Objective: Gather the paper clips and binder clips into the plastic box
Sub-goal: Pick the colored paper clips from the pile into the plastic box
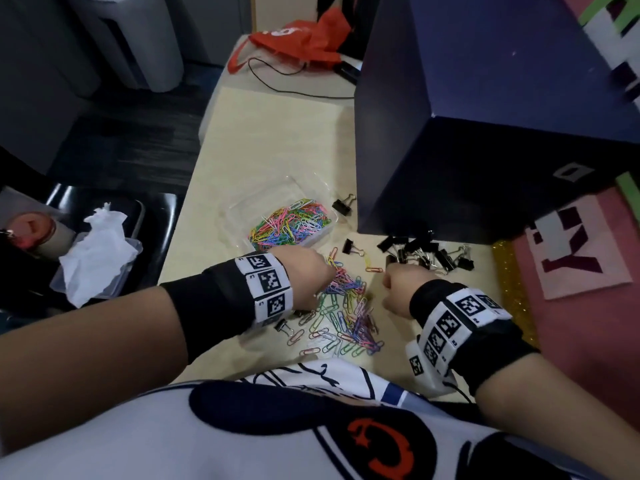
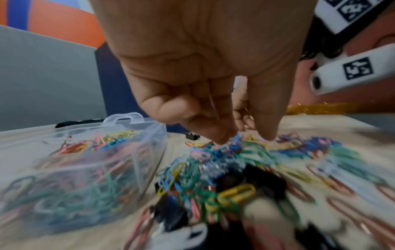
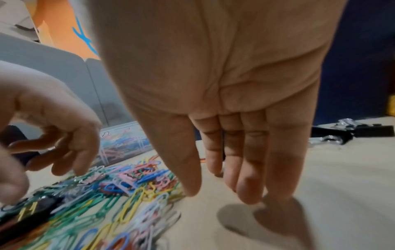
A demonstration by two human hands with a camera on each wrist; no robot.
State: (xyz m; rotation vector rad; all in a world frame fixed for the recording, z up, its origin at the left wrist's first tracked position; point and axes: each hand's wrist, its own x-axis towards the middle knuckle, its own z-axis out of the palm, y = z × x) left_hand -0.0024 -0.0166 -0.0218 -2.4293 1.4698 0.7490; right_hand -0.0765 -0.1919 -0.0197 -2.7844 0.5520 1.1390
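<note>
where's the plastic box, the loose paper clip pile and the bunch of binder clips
plastic box [image 1: 232, 216], head view, on its clear left rim
paper clip pile [image 1: 349, 306], head view, middle of the heap
binder clips [image 1: 424, 254], head view, middle of the black cluster

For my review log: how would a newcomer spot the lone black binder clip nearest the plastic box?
Find the big dark blue box on the beige table. At its near-left corner, beside the clear plastic box of coloured paper clips, lies one black binder clip, farther back than the others.

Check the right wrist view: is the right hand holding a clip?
No. The right hand hangs with straight fingers over bare table, beside the paper clips.
</note>
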